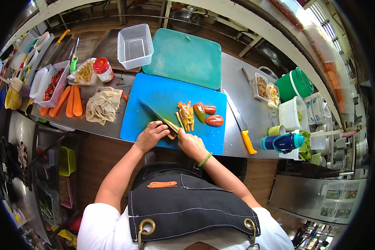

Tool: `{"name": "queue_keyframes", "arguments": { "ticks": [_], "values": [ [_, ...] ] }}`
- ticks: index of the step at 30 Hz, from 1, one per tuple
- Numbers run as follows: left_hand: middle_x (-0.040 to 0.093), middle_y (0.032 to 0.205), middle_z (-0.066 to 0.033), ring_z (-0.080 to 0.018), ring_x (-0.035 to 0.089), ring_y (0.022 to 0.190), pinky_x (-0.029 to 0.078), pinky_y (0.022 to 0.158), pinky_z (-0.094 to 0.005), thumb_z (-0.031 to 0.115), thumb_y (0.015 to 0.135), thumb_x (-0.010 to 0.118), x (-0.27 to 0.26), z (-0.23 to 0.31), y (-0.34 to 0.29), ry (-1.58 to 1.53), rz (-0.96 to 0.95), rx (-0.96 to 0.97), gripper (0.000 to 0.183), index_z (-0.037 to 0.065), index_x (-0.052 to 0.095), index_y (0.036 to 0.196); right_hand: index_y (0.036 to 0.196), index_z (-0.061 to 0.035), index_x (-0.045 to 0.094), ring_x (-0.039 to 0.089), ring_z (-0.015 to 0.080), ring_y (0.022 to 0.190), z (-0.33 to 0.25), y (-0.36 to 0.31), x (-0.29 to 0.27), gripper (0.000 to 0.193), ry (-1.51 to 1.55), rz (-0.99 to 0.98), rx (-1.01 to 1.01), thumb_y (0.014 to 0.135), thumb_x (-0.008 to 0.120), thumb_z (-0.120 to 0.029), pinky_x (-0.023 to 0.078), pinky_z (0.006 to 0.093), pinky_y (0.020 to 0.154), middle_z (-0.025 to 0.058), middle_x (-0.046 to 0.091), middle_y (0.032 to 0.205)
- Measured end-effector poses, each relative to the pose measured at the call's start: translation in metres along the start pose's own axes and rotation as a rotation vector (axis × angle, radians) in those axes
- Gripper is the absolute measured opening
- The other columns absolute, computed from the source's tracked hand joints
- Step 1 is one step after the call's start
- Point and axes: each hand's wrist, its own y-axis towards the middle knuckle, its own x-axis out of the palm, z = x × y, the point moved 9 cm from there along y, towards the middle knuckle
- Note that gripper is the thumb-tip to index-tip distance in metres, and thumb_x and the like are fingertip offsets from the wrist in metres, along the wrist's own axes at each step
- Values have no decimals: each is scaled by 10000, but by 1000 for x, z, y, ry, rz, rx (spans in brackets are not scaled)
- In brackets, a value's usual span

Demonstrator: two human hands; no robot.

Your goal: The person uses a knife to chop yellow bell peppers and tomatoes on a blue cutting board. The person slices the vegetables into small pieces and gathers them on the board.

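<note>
My right hand [191, 143] grips a kitchen knife [152, 109] by its yellow handle. The dark blade slants up and to the left over the blue cutting board [133, 112]. Curled just left of the knife, my left hand [152, 135] presses a small reddish piece, apparently bell pepper [172, 136], to the board's near edge. Beyond my right hand lies a pile of orange-red strips [186, 116]. To its right rest a green-and-red pepper piece [199, 112] and two glossy red pieces, one of them nearest me [214, 121].
A second yellow-handled knife [241, 131] lies right of the board, near a blue bottle [282, 142]. Behind are a green board [187, 58] and a clear plastic box [134, 46]. Leftward sit a cloth [103, 105], carrots [73, 101], a red-lidded jar [103, 70] and a chilli tub [52, 85].
</note>
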Motion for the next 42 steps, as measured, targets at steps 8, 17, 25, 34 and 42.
{"name": "queue_keyframes", "arguments": {
  "ticks": [8,17,25,34,42],
  "values": [
    [598,1170,-16,-216,526,1200,434,1060,-379,135,849,580,-3,-1,1,-3,22,-15,271,143,655,1109,1043,-64,428,662,477,785,5,12,-13,255,76,-58,-38,947,575,-248,522,586,697,259,678,829],
    [591,1180,-39,-233,528,1206,433,1058,-390,116,849,579,-3,0,0,-20,20,-25,258,135,654,1095,1051,-61,426,672,463,788,3,-23,-3,230,31,-107,38,946,562,-213,524,581,693,251,687,835],
    [601,1162,-51,-248,543,1195,424,1064,-397,92,838,640,-11,2,-7,-52,10,-74,259,91,638,1096,1079,-22,407,619,526,926,13,50,16,309,299,-184,-71,948,568,-251,483,592,792,331,653,918],
    [629,1131,-83,-273,568,1168,472,1036,-396,52,838,630,-8,-2,-5,-83,83,-141,227,53,652,1064,1042,-67,424,656,474,765,-9,-21,-27,236,51,-31,-14,947,586,-209,510,580,659,240,668,792],
    [633,1118,-90,-278,576,1136,487,1024,-381,44,817,653,-6,-2,-1,-68,76,-117,230,41,656,1047,1054,-51,431,671,464,729,4,-20,8,231,34,-36,4,937,560,-203,528,588,644,250,675,774]
  ]
}}
